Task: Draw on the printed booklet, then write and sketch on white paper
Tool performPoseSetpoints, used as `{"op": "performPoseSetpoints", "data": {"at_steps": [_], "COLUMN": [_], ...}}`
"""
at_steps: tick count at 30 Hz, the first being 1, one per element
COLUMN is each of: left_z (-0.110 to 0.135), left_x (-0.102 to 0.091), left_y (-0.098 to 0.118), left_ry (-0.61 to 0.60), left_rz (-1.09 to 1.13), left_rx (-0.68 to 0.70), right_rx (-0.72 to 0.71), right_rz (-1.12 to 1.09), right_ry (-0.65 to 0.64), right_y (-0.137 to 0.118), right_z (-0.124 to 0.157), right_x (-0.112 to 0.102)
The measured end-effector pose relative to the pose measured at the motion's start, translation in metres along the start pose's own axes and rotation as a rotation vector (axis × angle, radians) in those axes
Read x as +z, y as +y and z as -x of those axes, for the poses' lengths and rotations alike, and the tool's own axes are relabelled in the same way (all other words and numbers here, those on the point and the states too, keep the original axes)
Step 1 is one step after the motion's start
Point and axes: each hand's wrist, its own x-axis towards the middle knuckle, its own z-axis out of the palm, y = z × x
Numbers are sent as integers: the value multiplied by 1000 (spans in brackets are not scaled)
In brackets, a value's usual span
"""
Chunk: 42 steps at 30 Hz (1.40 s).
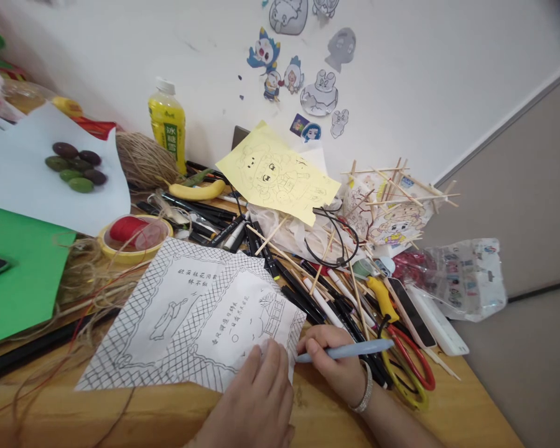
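Note:
A white paper sheet (168, 348) with two hand-drawn framed panels, crosshatched borders and handwritten Chinese characters lies at the front of the wooden table. My left hand (256, 395) rests on its lower right part, fingers stretched out over the paper. Just right of the sheet, my right hand (338, 367) grips a slim light blue pen (361, 348), its tip by the paper's right edge. A sparkly bracelet (366, 389) circles my right wrist. Scissors with red and yellow handles (408, 367) lie beyond that hand.
Several markers (324, 305) and wooden sticks crowd the middle. Behind stand a yellow drink bottle (168, 124) and a yellow drawn sheet (280, 171). Left are a tape roll (105, 242), twine (144, 158), green paper (18, 274) and a white sheet (18, 168) bearing several dark oval fruits (79, 165).

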Motion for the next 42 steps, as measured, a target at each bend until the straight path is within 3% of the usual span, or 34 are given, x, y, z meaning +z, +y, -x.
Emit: {"op": "performPoseSetpoints", "data": {"at_steps": [8,16,20,26,29,34,38,42], "left_z": [5,6,5,2,-1,-4,-5,-3], "left_x": [25,26,29,12,1,1,-2,-3], "left_y": [4,4,4,0,-2,-1,0,1], "left_ry": [-35,60,40,150,135,193,169,234], "left_rz": [69,40,44,4,-20,-34,-70,-115], "left_rx": [-2,4,7,2,1,-2,1,19], "right_rx": [-51,-57,-63,-9,9,41,113,84], "right_rz": [127,158,142,57,-3,-106,-212,-140], "right_ry": [-5,-92,-89,-80,-99,-111,-33,-8], "right_y": [0,-5,-5,1,1,1,3,2], "right_z": [-4,-8,-8,-5,-5,-6,-3,-1], "right_x": [4,2,2,3,3,3,4,4]}}
